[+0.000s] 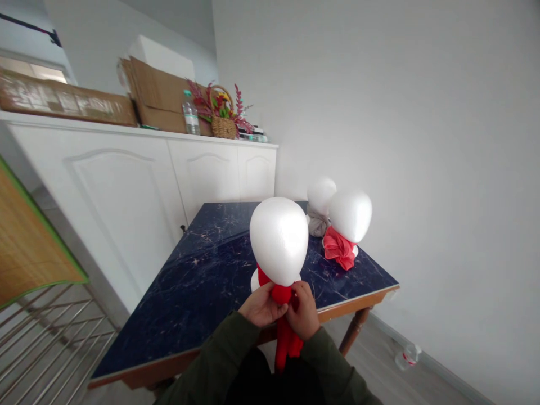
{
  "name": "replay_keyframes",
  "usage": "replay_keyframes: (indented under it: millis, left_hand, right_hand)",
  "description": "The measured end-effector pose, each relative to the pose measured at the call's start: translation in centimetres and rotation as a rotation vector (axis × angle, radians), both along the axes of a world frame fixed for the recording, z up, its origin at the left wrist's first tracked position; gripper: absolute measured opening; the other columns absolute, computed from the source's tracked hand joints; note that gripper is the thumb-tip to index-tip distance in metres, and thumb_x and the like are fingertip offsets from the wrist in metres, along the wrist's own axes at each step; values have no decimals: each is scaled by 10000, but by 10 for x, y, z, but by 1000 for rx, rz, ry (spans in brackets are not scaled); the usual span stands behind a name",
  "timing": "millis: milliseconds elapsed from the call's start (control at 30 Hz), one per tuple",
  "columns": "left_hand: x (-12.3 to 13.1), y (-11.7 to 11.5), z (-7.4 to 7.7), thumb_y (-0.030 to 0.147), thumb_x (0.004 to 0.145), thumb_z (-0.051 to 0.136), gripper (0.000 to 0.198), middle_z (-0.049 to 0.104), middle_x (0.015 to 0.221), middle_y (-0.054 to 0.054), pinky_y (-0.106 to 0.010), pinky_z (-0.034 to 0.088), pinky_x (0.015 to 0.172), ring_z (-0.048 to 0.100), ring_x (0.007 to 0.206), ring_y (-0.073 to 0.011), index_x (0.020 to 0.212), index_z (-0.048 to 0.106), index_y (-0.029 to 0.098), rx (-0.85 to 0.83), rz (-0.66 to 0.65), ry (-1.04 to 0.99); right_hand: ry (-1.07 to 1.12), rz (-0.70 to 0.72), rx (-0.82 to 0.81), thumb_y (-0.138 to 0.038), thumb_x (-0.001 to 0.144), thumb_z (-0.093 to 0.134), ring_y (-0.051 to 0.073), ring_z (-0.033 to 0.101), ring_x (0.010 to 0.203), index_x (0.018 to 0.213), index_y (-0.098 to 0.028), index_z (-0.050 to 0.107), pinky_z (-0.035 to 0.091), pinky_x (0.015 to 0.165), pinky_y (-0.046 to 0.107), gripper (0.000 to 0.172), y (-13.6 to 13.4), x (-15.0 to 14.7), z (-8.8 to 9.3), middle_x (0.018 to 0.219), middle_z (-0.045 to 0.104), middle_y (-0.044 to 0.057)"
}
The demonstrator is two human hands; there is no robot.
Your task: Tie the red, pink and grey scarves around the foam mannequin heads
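A white foam head (279,239) stands at the near edge of the dark blue table, with a red scarf (288,340) around its neck. The scarf's ends hang down in front, past the table edge. My left hand (262,305) grips the scarf just below the chin, on the left of a bunched red part. On the other side, my right hand (304,310) has its fingers closed on the scarf. The two hands are close together, and the fingertips are partly hidden in the cloth.
The blue marbled table (185,298) holds two more foam heads at the right back, one with a coral scarf (340,247), one with a grey scarf (317,223). A metal rack (54,337) stands at left. A plastic bottle (408,357) lies on the floor at right.
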State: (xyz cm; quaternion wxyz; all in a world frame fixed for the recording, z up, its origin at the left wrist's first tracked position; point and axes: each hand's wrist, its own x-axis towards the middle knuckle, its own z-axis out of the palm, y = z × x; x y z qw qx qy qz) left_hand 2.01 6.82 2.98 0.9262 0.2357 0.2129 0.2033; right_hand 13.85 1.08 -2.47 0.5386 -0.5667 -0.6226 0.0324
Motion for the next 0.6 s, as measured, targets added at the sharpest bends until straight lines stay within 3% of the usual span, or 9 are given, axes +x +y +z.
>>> replay_keyframes:
  millis: [67, 200, 367, 500, 600]
  left_hand:
    - [2, -1, -1, 217, 876, 436, 243, 664, 753, -60, -214, 538, 541, 640, 608, -126, 1059, 537, 91, -33, 8, 0]
    - [5, 2, -6, 184, 875, 445, 241, 668, 758, -74, -209, 548, 558, 659, 640, -145, 1067, 528, 65, -54, 65, 35]
    - [11, 2, -9, 144, 875, 428, 178, 662, 760, -74, -180, 544, 542, 660, 644, -136, 984, 539, 58, -71, 150, 61]
    - [15, -1, -5, 140, 878, 426, 156, 654, 732, -62, -191, 559, 560, 658, 641, -131, 929, 549, 58, -69, 157, 58]
    - [18, -2, -4, 149, 874, 444, 172, 661, 761, -73, -208, 568, 562, 662, 659, -142, 960, 553, 48, -46, 148, 73]
  right_hand:
    - [64, -1, -21, -114, 631, 545, 198, 509, 885, 969, -177, 562, 426, 791, 333, 344, -3, -1, 2, 928, 548, 65]
    - [144, -35, -71, -154, 658, 554, 172, 513, 770, 688, -189, 571, 423, 716, 303, 49, -6, 5, 10, 791, 542, 27]
    - [195, -61, 41, -139, 659, 525, 181, 515, 780, 608, -192, 517, 396, 738, 313, 74, -30, 12, 26, 787, 562, 32]
    - [595, 133, -106, -214, 710, 495, 119, 431, 520, 630, -216, 392, 357, 523, 237, 130, -59, 22, 34, 560, 454, -41]
    - [936, 280, -218, -285, 697, 505, 88, 324, 422, 692, -226, 349, 281, 432, 204, 167, -75, 37, 36, 512, 375, -75]
